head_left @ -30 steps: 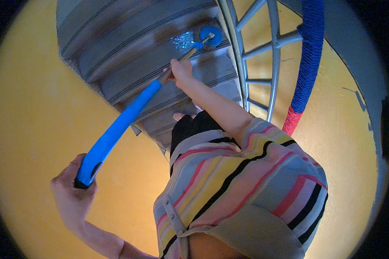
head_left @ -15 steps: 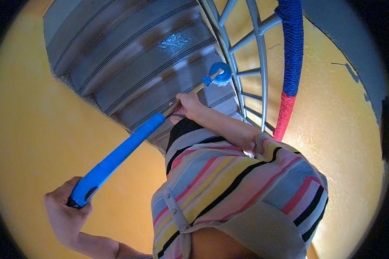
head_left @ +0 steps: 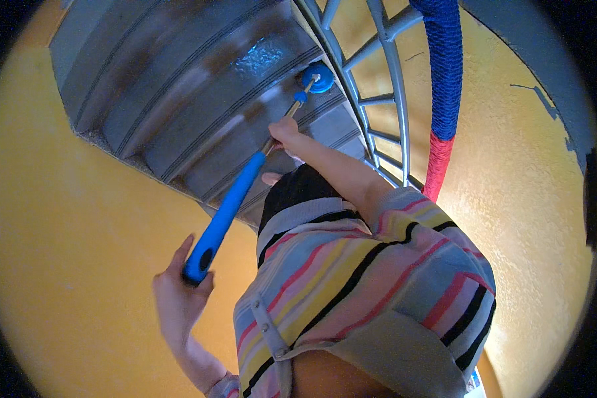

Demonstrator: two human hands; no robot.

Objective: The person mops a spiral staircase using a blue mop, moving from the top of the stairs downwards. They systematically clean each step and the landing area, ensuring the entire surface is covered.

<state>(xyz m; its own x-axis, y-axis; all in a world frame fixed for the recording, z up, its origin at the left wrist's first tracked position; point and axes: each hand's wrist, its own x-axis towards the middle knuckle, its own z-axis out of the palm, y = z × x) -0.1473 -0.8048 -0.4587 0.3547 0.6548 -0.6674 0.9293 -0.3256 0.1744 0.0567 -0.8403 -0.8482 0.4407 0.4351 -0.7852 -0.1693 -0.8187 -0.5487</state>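
Note:
A long-handled scrub brush with a blue grip and a metal pole slants across the view. My right hand is wrapped round the pole, just above the blue grip. Down at the lower left, my left hand holds the grip's end loosely, thumb and a finger on either side of it. The round blue brush head rests on a stair tread beside the railing; its bristles are hidden beneath it. A shiny wet patch lies on the grey stairs left of the head.
A metal railing curves along the right of the stairs. Its handrail is wrapped in blue and red cord. Yellow walls stand on both sides. One bare foot shows below my right hand.
The brush head has moved up and left, and its bristles no longer show. My left hand has shifted right and up with the grip's end, its fingers looser. The pole is steeper.

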